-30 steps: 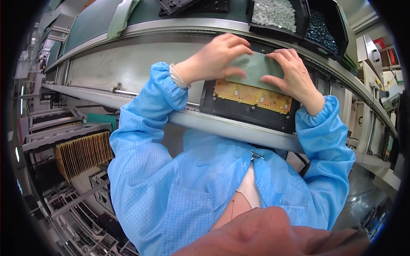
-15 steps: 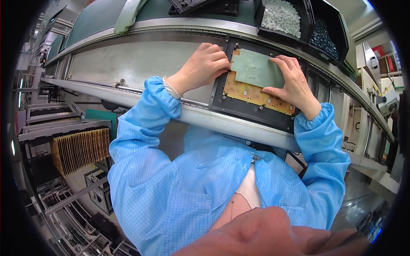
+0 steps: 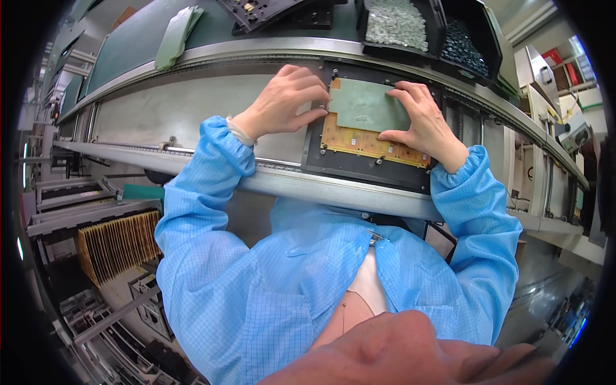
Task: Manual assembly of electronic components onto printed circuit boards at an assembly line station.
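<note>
A black fixture plate (image 3: 359, 168) lies across the rails with an amber circuit board (image 3: 356, 140) set in it. On top of the board rests a pale green flat sheet (image 3: 366, 106), leaving a strip of the board bare along its near side. My right hand (image 3: 428, 122) spans the sheet's right end, thumb at the near edge and fingers at the far edge, gripping it. At the board's left edge, beside a small post, is my left hand (image 3: 285, 102). Its thumb and forefinger are apart, with nothing visible between them.
Beyond the rail stand a black bin of whitish small parts (image 3: 396, 24) and a black bin of dark parts (image 3: 468, 51). Black trays (image 3: 282, 16) and another green sheet (image 3: 178, 37) lie on the green surface. A rack of amber boards (image 3: 120, 244) stands at lower left.
My left thumb and forefinger have parted at the board's left edge. The right hand keeps its place on the green sheet. The whole view has shifted slightly.
</note>
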Motion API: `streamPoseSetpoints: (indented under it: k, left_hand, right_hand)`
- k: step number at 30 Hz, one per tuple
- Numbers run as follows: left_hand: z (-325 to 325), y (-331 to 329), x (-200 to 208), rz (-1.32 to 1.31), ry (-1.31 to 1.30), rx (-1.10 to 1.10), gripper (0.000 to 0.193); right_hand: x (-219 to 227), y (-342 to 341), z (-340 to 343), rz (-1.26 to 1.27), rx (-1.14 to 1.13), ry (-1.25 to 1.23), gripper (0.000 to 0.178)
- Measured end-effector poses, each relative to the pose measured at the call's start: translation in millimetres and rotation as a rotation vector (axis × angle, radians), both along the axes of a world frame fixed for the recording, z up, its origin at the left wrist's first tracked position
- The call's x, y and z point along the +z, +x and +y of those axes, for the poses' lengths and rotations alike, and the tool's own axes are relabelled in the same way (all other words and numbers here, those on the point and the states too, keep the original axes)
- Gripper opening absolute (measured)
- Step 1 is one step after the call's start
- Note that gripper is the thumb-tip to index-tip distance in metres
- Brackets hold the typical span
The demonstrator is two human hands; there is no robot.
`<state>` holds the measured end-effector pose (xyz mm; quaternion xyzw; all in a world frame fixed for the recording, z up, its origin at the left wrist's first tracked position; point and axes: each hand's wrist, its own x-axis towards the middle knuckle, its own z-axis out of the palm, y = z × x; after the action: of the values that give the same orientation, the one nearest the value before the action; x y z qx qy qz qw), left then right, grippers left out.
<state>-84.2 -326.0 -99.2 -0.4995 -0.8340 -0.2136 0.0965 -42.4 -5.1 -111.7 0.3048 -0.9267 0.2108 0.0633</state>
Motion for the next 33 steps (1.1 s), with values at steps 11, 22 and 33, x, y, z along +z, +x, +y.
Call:
streamPoseSetpoints:
  k: [11,22,33]
  left_hand:
    - [28.1,3.9,10.0,-0.038,-0.167,0.099,0.071]
    - [33.7,0.1,23.8,-0.092,-0.203,0.066,0.072]
    - [33.6,-2.6,28.9,-0.095,-0.286,0.066,0.075]
  right_hand:
    - [18.0,21.9,66.6,-0.005,-0.234,-0.117,0.048]
    - [-14.3,41.2,86.3,-0.037,-0.358,-0.212,0.02]
    - [-18.5,46.5,82.0,0.001,-0.369,-0.279,0.019]
